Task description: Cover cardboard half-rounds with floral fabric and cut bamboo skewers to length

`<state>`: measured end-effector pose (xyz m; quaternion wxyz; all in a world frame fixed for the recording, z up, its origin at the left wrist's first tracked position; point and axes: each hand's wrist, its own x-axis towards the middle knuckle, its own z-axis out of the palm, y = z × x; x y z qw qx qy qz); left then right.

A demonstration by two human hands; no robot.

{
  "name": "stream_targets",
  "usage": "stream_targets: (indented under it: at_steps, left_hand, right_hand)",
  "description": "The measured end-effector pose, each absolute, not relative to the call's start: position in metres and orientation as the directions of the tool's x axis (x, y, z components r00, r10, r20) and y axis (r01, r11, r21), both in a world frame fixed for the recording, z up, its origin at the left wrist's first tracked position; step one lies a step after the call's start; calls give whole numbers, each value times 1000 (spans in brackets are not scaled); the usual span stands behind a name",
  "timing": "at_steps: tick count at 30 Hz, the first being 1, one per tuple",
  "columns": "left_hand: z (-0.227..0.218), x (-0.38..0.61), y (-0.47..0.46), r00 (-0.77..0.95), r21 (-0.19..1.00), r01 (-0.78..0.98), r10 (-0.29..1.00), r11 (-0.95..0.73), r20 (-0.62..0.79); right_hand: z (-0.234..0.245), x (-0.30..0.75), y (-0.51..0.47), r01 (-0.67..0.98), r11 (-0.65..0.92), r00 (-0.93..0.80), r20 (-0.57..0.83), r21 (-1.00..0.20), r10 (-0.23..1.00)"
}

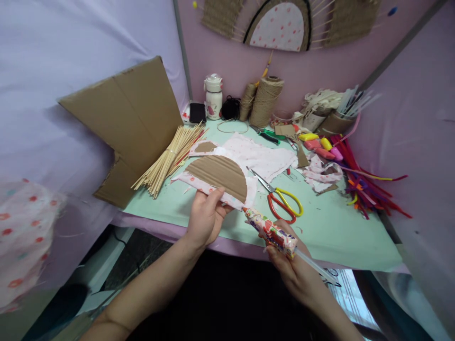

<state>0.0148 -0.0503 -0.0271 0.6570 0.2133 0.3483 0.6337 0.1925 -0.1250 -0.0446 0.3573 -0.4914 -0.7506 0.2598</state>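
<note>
In the head view, the left hand (206, 215) pinches the near, straight edge of a half-round cardboard piece (220, 173), thumb on top and fingers underneath, just above the front of the pale green counter (337, 232). Dotted fabric (188, 179) is folded over that straight edge and shows beyond the curved side at the right. The right hand (291, 267) has its fingers wrapped around a glue gun (272, 229) covered in a colourful pattern, a translucent glue stick (316, 266) poking out of its back end. The orange nozzle is at the right end of the folded edge; whether it touches, I cannot tell. Scissors (280, 202) with one red and one yellow handle lie just beyond the glue gun, blades slightly apart. Behind the cardboard piece lies a larger dotted cloth (258, 156). To the left, a bundle of thin wooden sticks (170, 156) lies beside a big cardboard sheet (131, 113). Farther back stand a white bottle (213, 99) and a large twine spool (266, 102), with fuzzy coloured stems (371, 187) over at the right
</note>
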Motion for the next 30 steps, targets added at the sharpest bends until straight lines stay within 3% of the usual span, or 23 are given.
stream_targets:
  at_steps: [15, 24, 30]
  left_hand:
    - [-27, 14, -52, -29, 733, -667, 978, 133, -204]
    - [-35, 6, -42, 107, 588, -752, 936, 297, -336]
    - [-38, 7, -39, 173, 519, -772, 907, 366, -384]
  right_hand:
    - [-44, 192, -125, 561, 287, -200, 209, -776, 957]
    - [-60, 201, -136, 527, 175, -193, 83, -831, 978]
    - [-57, 198, -135, 514, 166, -181, 83, -841, 980]
